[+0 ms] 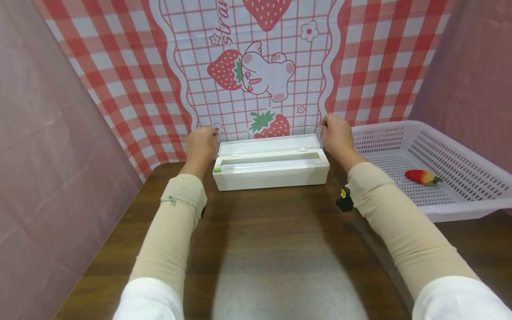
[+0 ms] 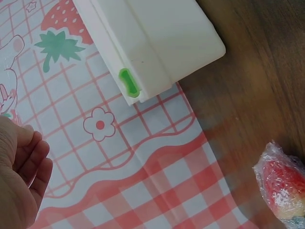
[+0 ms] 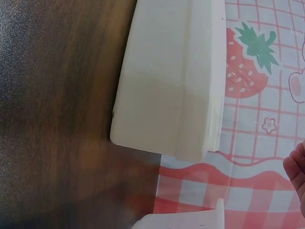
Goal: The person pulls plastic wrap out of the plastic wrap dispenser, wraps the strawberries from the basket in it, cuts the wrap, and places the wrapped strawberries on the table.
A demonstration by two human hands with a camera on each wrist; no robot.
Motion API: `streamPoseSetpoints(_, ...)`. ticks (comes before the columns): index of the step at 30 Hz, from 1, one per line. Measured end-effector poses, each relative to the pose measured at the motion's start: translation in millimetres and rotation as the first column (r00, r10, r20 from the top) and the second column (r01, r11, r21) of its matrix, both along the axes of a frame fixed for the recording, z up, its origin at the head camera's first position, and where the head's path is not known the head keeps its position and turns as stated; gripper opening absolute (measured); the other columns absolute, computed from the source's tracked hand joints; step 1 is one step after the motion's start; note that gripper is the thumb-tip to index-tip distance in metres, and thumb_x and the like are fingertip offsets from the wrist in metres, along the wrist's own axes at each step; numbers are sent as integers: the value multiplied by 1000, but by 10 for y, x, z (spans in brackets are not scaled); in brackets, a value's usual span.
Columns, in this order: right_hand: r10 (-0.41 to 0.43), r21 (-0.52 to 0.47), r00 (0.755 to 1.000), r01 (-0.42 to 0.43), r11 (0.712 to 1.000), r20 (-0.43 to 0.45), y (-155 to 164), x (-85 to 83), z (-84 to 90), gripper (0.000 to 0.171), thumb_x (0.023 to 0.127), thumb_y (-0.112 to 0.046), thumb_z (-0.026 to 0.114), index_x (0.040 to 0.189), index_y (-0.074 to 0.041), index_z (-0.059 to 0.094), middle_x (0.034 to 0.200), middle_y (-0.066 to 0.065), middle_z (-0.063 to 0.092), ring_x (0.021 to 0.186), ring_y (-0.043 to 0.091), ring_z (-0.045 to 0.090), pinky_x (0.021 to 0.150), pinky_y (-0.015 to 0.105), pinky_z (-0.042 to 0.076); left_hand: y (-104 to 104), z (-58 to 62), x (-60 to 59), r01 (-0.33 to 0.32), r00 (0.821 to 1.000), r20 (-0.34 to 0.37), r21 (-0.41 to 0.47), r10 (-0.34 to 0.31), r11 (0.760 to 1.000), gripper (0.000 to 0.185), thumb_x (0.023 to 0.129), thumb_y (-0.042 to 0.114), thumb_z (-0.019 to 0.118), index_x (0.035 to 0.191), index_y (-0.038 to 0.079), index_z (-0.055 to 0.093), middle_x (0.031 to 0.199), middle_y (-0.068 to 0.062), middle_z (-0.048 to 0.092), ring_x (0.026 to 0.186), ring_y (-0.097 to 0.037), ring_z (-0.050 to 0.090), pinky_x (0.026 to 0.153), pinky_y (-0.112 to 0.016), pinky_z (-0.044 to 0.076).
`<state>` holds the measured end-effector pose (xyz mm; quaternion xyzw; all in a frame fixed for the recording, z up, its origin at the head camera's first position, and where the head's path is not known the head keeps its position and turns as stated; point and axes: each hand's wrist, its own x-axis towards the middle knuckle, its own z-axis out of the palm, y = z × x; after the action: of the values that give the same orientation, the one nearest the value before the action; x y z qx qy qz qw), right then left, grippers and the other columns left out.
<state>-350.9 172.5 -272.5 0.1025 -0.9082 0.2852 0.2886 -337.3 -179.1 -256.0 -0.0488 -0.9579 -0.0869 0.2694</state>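
Cling-film dispenser [image 1: 271, 168]: a long white box, seen lying lengthwise along the far edge of the dark wooden table [image 1: 276, 253], roughly midway between its left and right edges. The hinged lid [image 1: 270, 144] is folded back towards the checked strawberry cloth [image 1: 132, 80], so the slot along the top is exposed. A small green tab [image 2: 128, 82] is seen at the box's left end.

Nearest the camera, two forearms in beige sleeves are extended across the bare table top, one towards each end of the box. A small black-and-yellow device [image 1: 344, 199] is worn at the right wrist.

The left hand [image 1: 201, 144] is held at the left end of the box, just beside the lid corner. In the left wrist view its fingers [image 2: 35, 157] are seen loosely curved and close together, with nothing visibly held; whether the box is touched cannot be told. The right hand [image 1: 337, 132] is raised at the right end, its fingers curled downward near the lid corner; whether film or lid is pinched cannot be told. Placement at both ends is judged to suit steadying the box or drawing film evenly across its width.

At the right edge a white perforated basket [image 1: 460, 209] is set, holding one strawberry [image 1: 421, 177]. A film-wrapped strawberry [image 2: 282, 183] is shown in the left wrist view.
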Motion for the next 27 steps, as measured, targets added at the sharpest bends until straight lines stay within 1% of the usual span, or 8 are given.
streamPoseSetpoints(2, -1, 2, 1000, 1, 1000, -3, 0, -2, 20, 13, 93, 1, 47, 100, 6, 57, 98, 27, 60, 94, 42, 56, 86, 54, 44, 4, 21, 5, -4, 1000, -11, 6, 4, 1000, 25, 94, 10, 55, 110, 10, 74, 108, -12, 71, 97, -32, 66, 79, -45, 54)
streamPoseSetpoints(5, -3, 4, 1000, 3, 1000, -2, -5, 1, 52, 13, 93, 1, 48, 100, 6, 57, 98, 26, 61, 93, 42, 56, 86, 53, 44, 9, 47, 18, -5, 999, -40, 18, 6, 1000, 24, 93, 9, 55, 108, 10, 74, 105, -11, 72, 94, -32, 66, 78, -46, 54)
streamPoseSetpoints(10, -8, 8, 1000, 8, 1000, 7, -5, 22, 107, 12, 95, 0, 48, 101, 5, 57, 98, 25, 61, 93, 41, 56, 86, 53, 45, 30, 78, 27, -6, 998, -62, 31, 8, 1000, 20, 92, 9, 59, 106, 9, 74, 102, -12, 72, 93, -31, 66, 78, -44, 55)
streamPoseSetpoints(12, -6, 12, 1000, 6, 1000, 6, 1, 27, 131, 12, 95, 0, 49, 101, 6, 57, 98, 26, 61, 94, 42, 56, 87, 53, 45, 41, 94, 22, -12, 998, -60, 36, 14, 999, 20, 92, 7, 59, 106, 9, 74, 103, -11, 72, 95, -30, 66, 79, -43, 55)
streamPoseSetpoints(14, -3, 21, 1000, 3, 1000, 3, 9, 24, 154, 12, 95, 0, 49, 101, 6, 57, 98, 26, 60, 95, 42, 55, 89, 53, 44, 51, 117, 19, -14, 998, -61, 33, 16, 999, 19, 94, 9, 59, 105, 8, 74, 103, -11, 72, 94, -30, 66, 79, -42, 55)
streamPoseSetpoints(19, -9, 25, 999, 8, 1000, 33, 8, 33, 221, 14, 97, -2, 48, 105, 6, 57, 102, 25, 59, 99, 41, 54, 92, 52, 44, 59, 184, 17, -24, 998, -61, 27, 25, 999, 19, 96, 14, 58, 105, 8, 73, 103, -12, 72, 95, -31, 66, 79, -44, 54)
streamPoseSetpoints(21, -15, 22, 998, 14, 1000, 54, 7, 43, 243, 15, 98, -3, 48, 107, 6, 56, 104, 24, 58, 100, 40, 54, 92, 51, 45, 58, 209, 19, -33, 998, -46, 30, 34, 999, 20, 95, 12, 58, 107, 9, 73, 105, -11, 72, 96, -31, 65, 79, -44, 54)
streamPoseSetpoints(27, -22, 17, 997, 21, 1000, 69, 14, 70, 291, 18, 100, -4, 46, 111, 5, 56, 107, 23, 58, 101, 38, 54, 92, 50, 46, 74, 264, 37, -52, 999, -14, 47, 53, 998, 26, 91, 6, 57, 111, 10, 72, 110, -10, 71, 100, -30, 64, 82, -44, 54)
